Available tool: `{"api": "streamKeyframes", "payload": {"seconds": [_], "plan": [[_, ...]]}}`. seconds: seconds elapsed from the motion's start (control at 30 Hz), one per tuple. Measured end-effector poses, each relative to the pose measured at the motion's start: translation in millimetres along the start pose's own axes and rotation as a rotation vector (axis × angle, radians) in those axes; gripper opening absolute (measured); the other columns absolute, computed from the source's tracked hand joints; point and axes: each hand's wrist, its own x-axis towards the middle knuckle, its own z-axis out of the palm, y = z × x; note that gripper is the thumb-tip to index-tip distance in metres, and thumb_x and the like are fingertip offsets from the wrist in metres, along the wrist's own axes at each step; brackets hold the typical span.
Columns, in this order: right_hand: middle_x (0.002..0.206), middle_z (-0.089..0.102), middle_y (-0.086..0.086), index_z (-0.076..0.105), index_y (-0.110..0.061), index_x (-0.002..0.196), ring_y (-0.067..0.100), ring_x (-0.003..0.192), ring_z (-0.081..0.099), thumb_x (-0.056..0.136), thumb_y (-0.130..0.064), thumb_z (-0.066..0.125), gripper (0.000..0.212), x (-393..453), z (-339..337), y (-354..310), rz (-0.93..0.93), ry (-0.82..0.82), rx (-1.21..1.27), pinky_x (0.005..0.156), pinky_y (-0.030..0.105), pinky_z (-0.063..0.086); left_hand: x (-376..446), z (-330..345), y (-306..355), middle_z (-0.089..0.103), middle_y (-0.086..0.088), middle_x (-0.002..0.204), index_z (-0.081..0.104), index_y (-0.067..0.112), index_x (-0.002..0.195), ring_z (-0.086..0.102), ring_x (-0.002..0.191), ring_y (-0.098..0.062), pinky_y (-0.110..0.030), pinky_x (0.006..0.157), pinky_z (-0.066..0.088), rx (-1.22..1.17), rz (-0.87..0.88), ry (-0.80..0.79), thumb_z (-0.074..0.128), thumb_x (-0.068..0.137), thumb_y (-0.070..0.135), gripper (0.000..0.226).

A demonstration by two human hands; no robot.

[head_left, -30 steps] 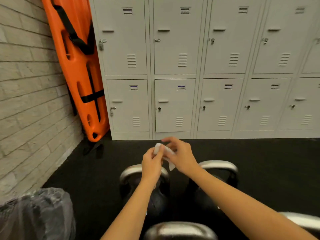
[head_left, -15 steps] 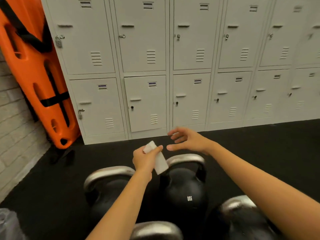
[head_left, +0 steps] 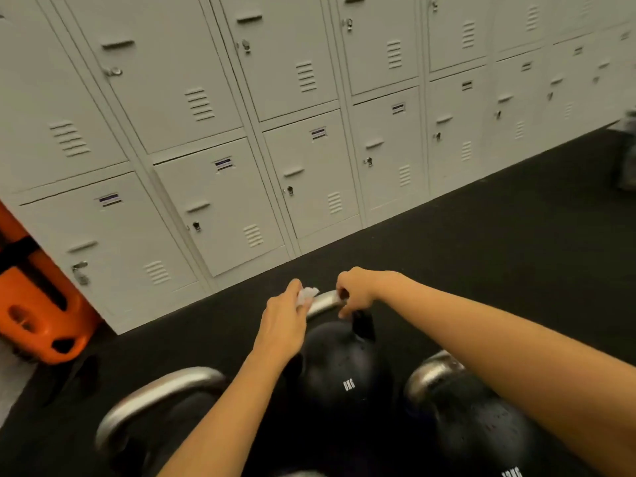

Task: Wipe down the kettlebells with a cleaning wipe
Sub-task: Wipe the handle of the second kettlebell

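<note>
A black kettlebell marked 8KG (head_left: 339, 366) stands on the dark floor in front of me, its steel handle (head_left: 321, 301) pointing away. My left hand (head_left: 284, 321) holds a crumpled white cleaning wipe (head_left: 306, 293) against the left end of that handle. My right hand (head_left: 358, 290) grips the handle's right end. Another kettlebell (head_left: 161, 394) with a steel handle stands at the lower left, and a third kettlebell (head_left: 478, 432) sits at the lower right, partly under my right forearm.
A wall of grey lockers (head_left: 275, 132) runs across the back, close behind the kettlebells. An orange spine board (head_left: 38, 304) leans at the far left. Black rubber floor (head_left: 499, 253) stretches to the right.
The view has swung right and tilted. My right hand came down from open in the air onto the kettlebell handle. My left hand brought the wipe down to the handle.
</note>
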Motion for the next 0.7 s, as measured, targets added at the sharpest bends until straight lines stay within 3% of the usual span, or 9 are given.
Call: {"api": "streamKeyframes", "payload": {"seconds": [0.07,0.1,0.13,0.2,0.23,0.3,0.37,0.53,0.7], "plan": [[0.121,0.058,0.012,0.051,-0.011,0.126,0.027,0.105,0.057,0.087,-0.028,0.070,0.046,1,-1,-2,-0.003,-0.007,-0.027,0.087,0.035,0.045,-2,9,-2,0.060,-0.005,0.105,0.045,0.021,0.118,0.057,0.085,-0.016,-0.031,0.072,0.047,-0.022,0.070,-0.119,0.036,0.101,0.033,0.022],[0.120,0.058,0.012,0.052,-0.011,0.124,0.026,0.102,0.057,0.087,-0.028,0.070,0.045,1,-1,-1,-0.010,-0.007,-0.036,0.086,0.034,0.045,-4,12,-4,0.057,-0.003,0.123,0.042,0.023,0.131,0.056,0.104,-0.017,-0.031,0.090,0.046,-0.049,0.095,-0.173,0.031,0.101,0.038,0.035],[0.120,0.059,0.012,0.052,-0.011,0.123,0.025,0.100,0.057,0.087,-0.028,0.070,0.044,1,-1,2,-0.021,-0.007,-0.040,0.085,0.033,0.045,-6,12,-6,0.045,0.001,0.143,0.034,0.025,0.143,0.045,0.127,-0.016,-0.031,0.107,0.034,-0.083,0.098,-0.223,0.025,0.101,0.043,0.046],[0.123,0.058,0.011,0.053,-0.011,0.125,0.026,0.104,0.057,0.086,-0.029,0.071,0.046,0,-1,7,-0.041,-0.003,-0.027,0.085,0.033,0.044,-9,4,-13,0.027,0.008,0.154,0.017,0.029,0.151,0.024,0.142,-0.015,-0.031,0.115,0.016,-0.131,0.044,-0.294,0.018,0.101,0.045,0.053],[0.124,0.057,0.011,0.053,-0.011,0.126,0.027,0.107,0.057,0.086,-0.029,0.072,0.048,-1,-2,10,-0.050,0.001,-0.024,0.087,0.034,0.044,-10,-1,-19,0.034,0.004,0.149,0.018,0.029,0.151,0.032,0.137,-0.019,-0.032,0.112,0.023,-0.120,0.003,-0.305,0.018,0.102,0.043,0.051],[0.124,0.057,0.012,0.055,-0.011,0.124,0.029,0.110,0.057,0.084,-0.031,0.073,0.048,0,-3,12,-0.067,0.005,-0.033,0.092,0.036,0.046,-12,-11,-29,0.057,-0.004,0.123,0.038,0.029,0.143,0.055,0.106,-0.020,-0.029,0.088,0.042,-0.119,-0.059,-0.254,0.023,0.103,0.039,0.044],[0.123,0.058,0.012,0.056,-0.011,0.121,0.029,0.108,0.057,0.084,-0.031,0.073,0.045,3,-4,11,-0.076,-0.006,-0.052,0.092,0.038,0.047,-14,-12,-34,0.062,-0.001,0.100,0.054,0.028,0.127,0.057,0.086,-0.015,-0.025,0.074,0.045,-0.154,-0.066,-0.194,0.032,0.102,0.033,0.034],[0.122,0.057,0.013,0.052,-0.010,0.117,0.025,0.099,0.055,0.091,-0.028,0.064,0.033,4,0,5,-0.073,-0.050,-0.112,0.084,0.033,0.042,-11,11,-26,0.054,-0.002,0.117,0.045,0.018,0.133,0.052,0.095,-0.014,-0.028,0.083,0.039,0.004,0.046,-0.098,0.033,0.102,0.020,0.033],[0.121,0.056,0.013,0.046,-0.009,0.123,0.022,0.093,0.052,0.095,-0.025,0.058,0.034,1,4,1,-0.072,-0.047,-0.173,0.080,0.032,0.040,3,18,-13,0.053,-0.007,0.114,0.044,0.017,0.129,0.055,0.095,-0.025,-0.046,0.089,0.046,0.100,0.070,-0.107,0.032,0.101,0.014,0.031]]}}
